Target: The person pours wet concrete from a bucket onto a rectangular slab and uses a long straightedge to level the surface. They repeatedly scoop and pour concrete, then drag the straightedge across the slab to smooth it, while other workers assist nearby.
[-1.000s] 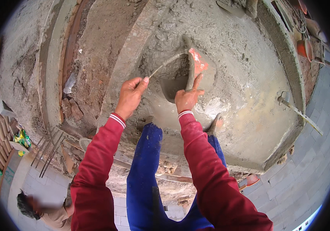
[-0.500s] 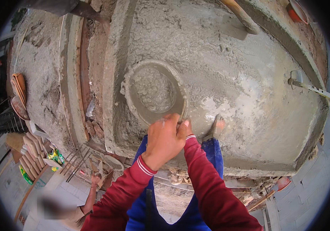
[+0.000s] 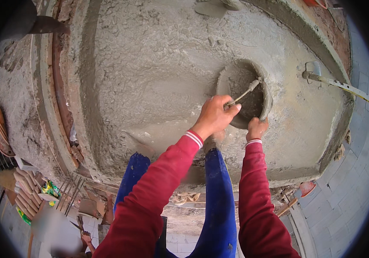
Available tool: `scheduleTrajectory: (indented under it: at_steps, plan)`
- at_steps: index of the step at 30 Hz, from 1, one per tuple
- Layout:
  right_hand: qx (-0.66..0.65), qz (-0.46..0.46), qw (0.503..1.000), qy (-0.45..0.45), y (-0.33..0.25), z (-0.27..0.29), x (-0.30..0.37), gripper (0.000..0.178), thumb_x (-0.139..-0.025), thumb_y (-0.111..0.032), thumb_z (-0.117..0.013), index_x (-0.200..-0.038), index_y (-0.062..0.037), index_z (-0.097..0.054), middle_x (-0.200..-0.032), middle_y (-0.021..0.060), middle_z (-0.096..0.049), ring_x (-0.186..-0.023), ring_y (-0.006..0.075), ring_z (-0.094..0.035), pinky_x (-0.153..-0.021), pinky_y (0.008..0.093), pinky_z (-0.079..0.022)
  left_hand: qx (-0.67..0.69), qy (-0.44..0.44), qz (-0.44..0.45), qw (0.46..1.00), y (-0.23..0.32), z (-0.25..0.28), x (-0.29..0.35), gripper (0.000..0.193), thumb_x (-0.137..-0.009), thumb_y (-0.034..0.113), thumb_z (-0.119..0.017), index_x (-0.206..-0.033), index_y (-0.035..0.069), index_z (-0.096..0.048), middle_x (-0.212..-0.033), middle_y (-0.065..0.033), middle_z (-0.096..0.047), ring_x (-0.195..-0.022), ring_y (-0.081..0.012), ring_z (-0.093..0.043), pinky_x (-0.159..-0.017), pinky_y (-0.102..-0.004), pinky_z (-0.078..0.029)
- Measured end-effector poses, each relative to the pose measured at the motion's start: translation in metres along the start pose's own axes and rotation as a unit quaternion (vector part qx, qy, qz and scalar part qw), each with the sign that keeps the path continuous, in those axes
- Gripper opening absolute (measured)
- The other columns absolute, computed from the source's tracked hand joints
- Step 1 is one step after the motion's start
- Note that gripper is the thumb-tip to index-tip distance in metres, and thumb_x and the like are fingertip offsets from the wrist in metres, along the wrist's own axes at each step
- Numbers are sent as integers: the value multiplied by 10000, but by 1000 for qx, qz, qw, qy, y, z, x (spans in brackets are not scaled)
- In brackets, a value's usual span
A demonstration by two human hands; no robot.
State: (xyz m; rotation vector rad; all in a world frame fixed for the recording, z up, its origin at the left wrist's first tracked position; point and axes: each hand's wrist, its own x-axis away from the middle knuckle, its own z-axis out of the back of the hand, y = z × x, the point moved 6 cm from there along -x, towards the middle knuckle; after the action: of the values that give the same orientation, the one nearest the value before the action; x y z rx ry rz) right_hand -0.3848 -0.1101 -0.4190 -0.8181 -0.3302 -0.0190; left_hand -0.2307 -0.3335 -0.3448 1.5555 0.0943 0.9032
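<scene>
A mortar-coated bucket (image 3: 269, 95) is over the wet concrete (image 3: 150, 64), right of the middle, with its mouth facing up toward me. Grey residue coats its dark inside; how much lies at the bottom I cannot tell. My left hand (image 3: 215, 114) grips the bucket's handle (image 3: 248, 91), which runs across the mouth to the far right rim. At the near right edge, my right hand (image 3: 257, 128) is closed on the bucket's rim, its fingers partly hidden. One bare foot (image 3: 218, 136) stands in the concrete just below my left hand.
A raised mortar edge (image 3: 90, 77) bounds the concrete. Beyond the bucket to the right lies a long-handled tool (image 3: 339, 84). A mud-caked tool (image 3: 212, 8) rests at the far edge. Stacked bags (image 3: 29, 193) and another person's hand (image 3: 86, 237) are at lower left.
The bucket has moved right with both hands, and much less concrete shows in it. My left hand now holds the raised handle; my hands, close together before, are farther apart. The view has shifted.
</scene>
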Motion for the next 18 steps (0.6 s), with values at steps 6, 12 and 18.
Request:
scheduleTrajectory:
  at_steps: [6, 12, 18]
  plan:
    - [136, 118, 984, -10, -50, -77, -9, 677, -734, 36, -484, -1410, -8, -465, -1126, 239, -671, -1001, 356, -662, -905, 366, -488, 107, 19, -17, 994, -67, 69, -54, 353, -908, 325, -667, -786, -5, -642, -604, -19, -486, -582, -114, -434, -542, -318, -372]
    - [313, 180, 933, 2, -113, -217, 116, 883, -731, -17, -525, -1545, -250, -274, -1086, 371, -464, -754, 445, -628, -806, 470, -502, 161, 61, 33, 985, -127, 233, -1, 384, -937, 366, -637, -743, 35, -618, -609, 50, -397, -579, -79, -360, -523, -292, -325]
    - [314, 225, 920, -73, -175, -337, 244, 957, -723, 2, -556, -1566, -259, -184, -1307, 598, -186, -803, 479, -668, -701, 424, -548, 157, 156, 1, 975, -162, 372, 87, 353, -942, 343, -638, -732, 62, -591, -629, 68, -411, -576, -63, -345, -523, -268, -309]
